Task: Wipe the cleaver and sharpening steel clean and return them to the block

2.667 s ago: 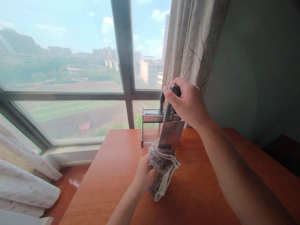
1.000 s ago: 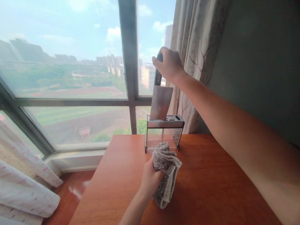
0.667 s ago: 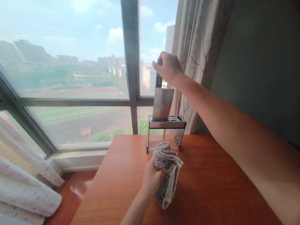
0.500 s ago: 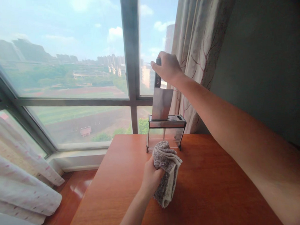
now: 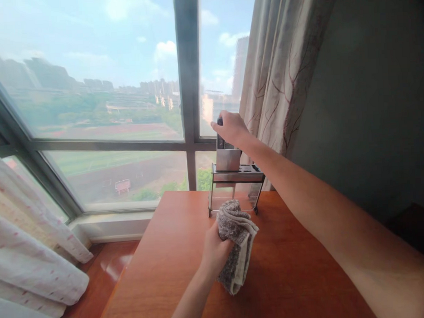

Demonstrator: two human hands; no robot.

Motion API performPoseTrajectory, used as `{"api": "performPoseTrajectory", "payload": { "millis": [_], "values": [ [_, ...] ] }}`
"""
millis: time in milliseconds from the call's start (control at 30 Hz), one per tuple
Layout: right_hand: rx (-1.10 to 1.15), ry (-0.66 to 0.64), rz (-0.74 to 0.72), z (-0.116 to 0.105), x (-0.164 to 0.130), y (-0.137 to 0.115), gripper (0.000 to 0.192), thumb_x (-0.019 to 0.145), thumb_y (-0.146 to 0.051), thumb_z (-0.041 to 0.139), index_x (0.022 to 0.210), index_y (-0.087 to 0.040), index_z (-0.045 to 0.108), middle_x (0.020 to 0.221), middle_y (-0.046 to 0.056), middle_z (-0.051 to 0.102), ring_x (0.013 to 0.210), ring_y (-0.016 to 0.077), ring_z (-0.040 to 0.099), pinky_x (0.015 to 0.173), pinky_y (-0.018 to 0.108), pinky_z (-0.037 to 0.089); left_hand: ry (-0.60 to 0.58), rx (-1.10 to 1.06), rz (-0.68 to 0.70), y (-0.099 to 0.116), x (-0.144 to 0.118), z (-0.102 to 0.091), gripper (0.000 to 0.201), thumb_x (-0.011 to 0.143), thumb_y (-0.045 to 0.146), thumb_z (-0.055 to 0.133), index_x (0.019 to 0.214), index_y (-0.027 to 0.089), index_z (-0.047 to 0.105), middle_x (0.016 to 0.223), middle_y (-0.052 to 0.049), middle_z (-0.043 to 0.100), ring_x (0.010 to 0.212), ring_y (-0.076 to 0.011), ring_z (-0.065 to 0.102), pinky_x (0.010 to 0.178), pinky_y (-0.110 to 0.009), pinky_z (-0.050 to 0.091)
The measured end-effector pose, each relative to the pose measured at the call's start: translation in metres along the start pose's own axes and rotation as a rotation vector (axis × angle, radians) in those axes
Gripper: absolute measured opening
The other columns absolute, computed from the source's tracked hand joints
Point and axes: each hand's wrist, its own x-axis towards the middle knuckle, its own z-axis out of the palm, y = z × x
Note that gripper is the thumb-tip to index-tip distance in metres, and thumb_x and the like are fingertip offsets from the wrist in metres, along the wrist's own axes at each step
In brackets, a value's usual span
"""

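My right hand (image 5: 231, 127) is closed around the black handle of a cleaver (image 5: 228, 160), whose broad steel blade points down. The blade's lower part is inside a slot in the top of a clear-sided knife block (image 5: 238, 175) at the far edge of the table. Through the clear side a bit of the blade shows below the slotted top. Nearer to me, my left hand (image 5: 216, 250) grips a folded grey towel (image 5: 235, 247) with pale edges, held above the table in front of the block.
The wooden table (image 5: 290, 258) stretches under both arms. Behind it are a large window with a dark frame (image 5: 188, 85) and a grey curtain (image 5: 268, 77) beside the block. Another patterned curtain (image 5: 29, 251) hangs at the left, above the floor.
My right hand has moved down with the cleaver, and its blade sits deeper in the knife block's slot. The left hand and towel have stayed nearly in place.
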Motion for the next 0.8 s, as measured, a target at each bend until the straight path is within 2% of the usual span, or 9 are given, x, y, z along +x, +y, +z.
{"api": "performPoseTrajectory", "payload": {
  "millis": [200,400,600,800],
  "values": [
    [0.050,-0.109,0.098,0.026,-0.030,0.008,0.028,0.086,-0.041,0.050,0.102,-0.019,0.056,0.087,0.010,0.068,0.076,0.0234,0.063,0.067,0.030,0.045,0.009,0.009,-0.003,0.001,0.000,0.001,0.029,0.069,0.013,0.061,0.097,0.013,0.067,0.094,-0.004,0.071,0.090,-0.0233,0.062,0.080,-0.031,0.049],
    [0.108,-0.195,0.091,0.047,-0.051,0.015,0.028,0.086,-0.045,0.050,0.092,-0.020,0.062,0.085,0.008,0.069,0.072,0.0193,0.064,0.069,0.028,0.044,-0.003,0.000,0.011,0.003,-0.001,0.001,0.035,0.069,0.012,0.060,0.104,0.013,0.066,0.100,-0.005,0.071,0.092,-0.0231,0.062,0.081,-0.031,0.049],
    [0.146,-0.206,0.111,0.049,-0.059,0.017,0.033,0.087,-0.049,0.048,0.091,-0.020,0.062,0.084,0.008,0.070,0.071,0.0201,0.066,0.067,0.028,0.044,0.030,0.031,-0.024,0.004,0.000,0.002,0.038,0.067,0.013,0.062,0.104,0.012,0.066,0.097,-0.005,0.072,0.091,-0.0241,0.063,0.081,-0.032,0.050],
    [0.185,-0.200,0.093,0.043,-0.063,0.017,0.037,0.087,-0.049,0.049,0.107,-0.020,0.058,0.093,0.008,0.070,0.070,0.0203,0.067,0.070,0.029,0.045,0.040,0.029,-0.009,0.005,0.000,0.002,0.038,0.067,0.013,0.061,0.105,0.012,0.066,0.100,-0.005,0.072,0.094,-0.0241,0.064,0.083,-0.032,0.050]
  ]
}}
